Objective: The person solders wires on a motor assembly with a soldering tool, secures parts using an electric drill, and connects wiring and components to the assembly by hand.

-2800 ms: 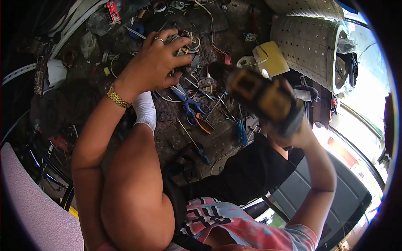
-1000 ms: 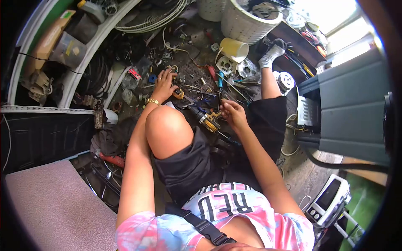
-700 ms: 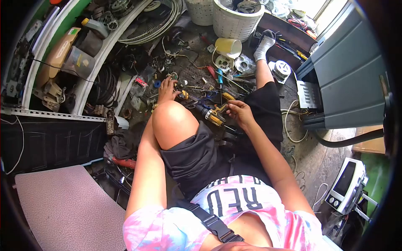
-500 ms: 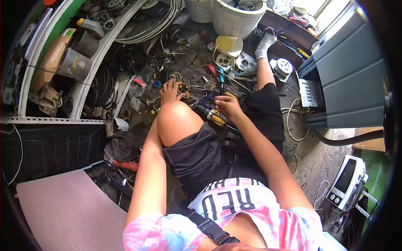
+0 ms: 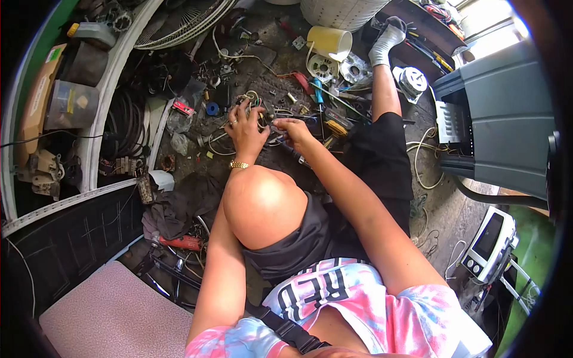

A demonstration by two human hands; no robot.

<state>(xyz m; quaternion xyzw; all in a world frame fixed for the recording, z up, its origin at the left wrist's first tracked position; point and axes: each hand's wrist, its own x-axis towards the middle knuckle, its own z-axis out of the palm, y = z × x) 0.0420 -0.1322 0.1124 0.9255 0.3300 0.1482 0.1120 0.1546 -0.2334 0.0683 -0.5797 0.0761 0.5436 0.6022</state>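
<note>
My left hand (image 5: pixel 246 128), with a gold watch on the wrist, curls its fingers around a small dark part with thin coloured wires (image 5: pixel 253 97) beside it; the part is mostly hidden. Close to its right, my right hand (image 5: pixel 292 132) pinches thumb and forefinger together near the same part. What lies between those fingertips is too small to name. Beyond the right hand lies a screwdriver with a teal handle (image 5: pixel 318 94). A yellow-and-black tool (image 5: pixel 338 127) rests on the floor near my right leg. A blue ring (image 5: pixel 212 108) lies to the left of my left hand.
A yellow container (image 5: pixel 330 43) lies on its side beyond round metal covers (image 5: pixel 324 68). Shelving (image 5: pixel 101 113) with parts stands left, a grey cabinet (image 5: pixel 507 119) right. A white device with a screen (image 5: pixel 490 244) is at lower right. Wires and small parts litter the floor.
My right hand has moved left, away from the drill, to beside my left hand. My left hand is now raised slightly with its fingers curled. The view has shifted a little.
</note>
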